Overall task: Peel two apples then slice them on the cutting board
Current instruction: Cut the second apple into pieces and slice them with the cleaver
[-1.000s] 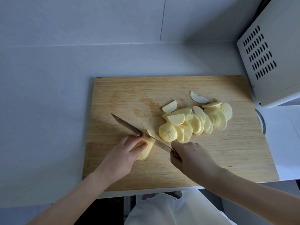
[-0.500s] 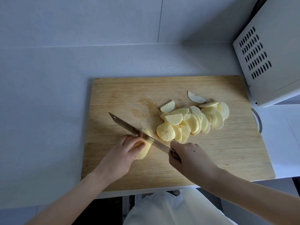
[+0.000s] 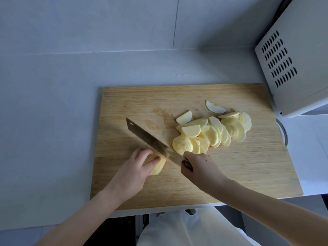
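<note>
Not much has moved in the last half second: the knife (image 3: 152, 141) sits in nearly the same spot but shows more of its flat side now, and the thin sliver that was peeking out past the blade isn't visible any more. Left hand (image 3: 134, 171) has its grip curled over the last chunk of apple (image 3: 158, 166), pinning it on the near-left part of the cutting board (image 3: 248, 174), fingertips right behind the blade. Right hand (image 3: 200, 167) has its grip clamped on the handle, which is buried in the fist. Progress-wise I'd say this is close to done: everything yellow in view is peeled, a fanned pile of slices (image 3: 213, 132) lies mid-board to the right with a couple of strays at the back, and only that small end piece is left, so maybe a few more cuts. Can't tell if the pile is one apple or two, and no whole apple is in view. Orientation: the knife's long axis runs diagonally, handle near-right, tip pointing far-left. The chunk lies roughly crossways to it, cut face up against the blade toward the pile, rounded end tucked back under the palm. Big white vented appliance (image 3: 298, 59) sits on the table (image 3: 53, 121) at the far right, just beside the board
</note>
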`<action>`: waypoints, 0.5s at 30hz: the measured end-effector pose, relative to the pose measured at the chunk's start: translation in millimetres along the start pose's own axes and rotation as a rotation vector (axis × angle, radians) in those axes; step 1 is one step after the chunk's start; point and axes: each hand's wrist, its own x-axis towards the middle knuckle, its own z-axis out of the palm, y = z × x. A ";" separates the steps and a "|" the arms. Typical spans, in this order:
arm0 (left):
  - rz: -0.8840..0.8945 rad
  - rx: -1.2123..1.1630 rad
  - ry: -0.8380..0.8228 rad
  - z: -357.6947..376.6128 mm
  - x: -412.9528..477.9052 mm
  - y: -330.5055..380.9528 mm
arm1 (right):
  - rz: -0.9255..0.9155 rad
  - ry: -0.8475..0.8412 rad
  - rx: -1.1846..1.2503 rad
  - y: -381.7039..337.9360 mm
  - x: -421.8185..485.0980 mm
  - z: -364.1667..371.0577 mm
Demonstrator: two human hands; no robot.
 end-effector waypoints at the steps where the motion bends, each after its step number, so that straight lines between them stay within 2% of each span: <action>1: -0.002 0.006 0.003 0.7 -0.4 -0.6 | -0.008 0.009 -0.012 -1.2 -4.5 -4.5; 9: 0.018 0.054 -0.001 0.4 0.5 -0.3 | -0.051 0.002 -0.121 -11.4 -19.9 -19.1; 15: 0.018 0.008 0.006 -0.3 -0.2 -0.1 | -0.027 -0.053 -0.111 -10.8 4.9 6.3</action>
